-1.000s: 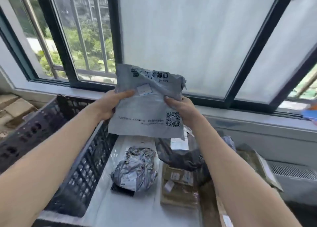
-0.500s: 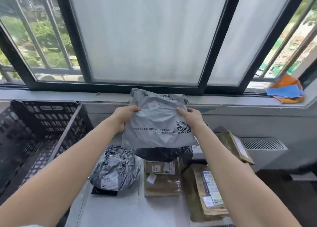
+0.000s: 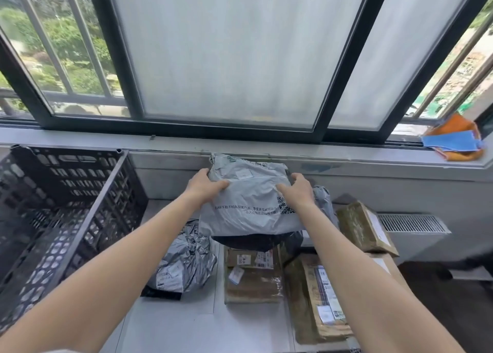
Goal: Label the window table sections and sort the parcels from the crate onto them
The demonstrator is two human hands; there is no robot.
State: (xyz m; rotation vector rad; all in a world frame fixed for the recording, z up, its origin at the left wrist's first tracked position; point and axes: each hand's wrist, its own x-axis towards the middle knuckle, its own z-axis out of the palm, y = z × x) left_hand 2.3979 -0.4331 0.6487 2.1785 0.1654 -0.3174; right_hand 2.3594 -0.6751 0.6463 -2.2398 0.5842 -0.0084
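Grey mailer (image 3: 250,206) held over black bag (image 3: 256,242); silver parcel (image 3: 184,262), brown boxes (image 3: 253,275) on table (image 3: 170,326); crate (image 3: 53,219) left.

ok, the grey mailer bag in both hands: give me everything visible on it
The grey mailer bag is a soft, wrinkled plastic pouch, matte light grey. It carries a small white label near its top, dark print along the top edge, lines of dark text and a QR code low on its right side. It is held tilted, top edge toward the window sill. The left hand has its left edge in its grip, the right hand its right edge. Its lower edge overlaps a black bag; whether they touch cannot be told.
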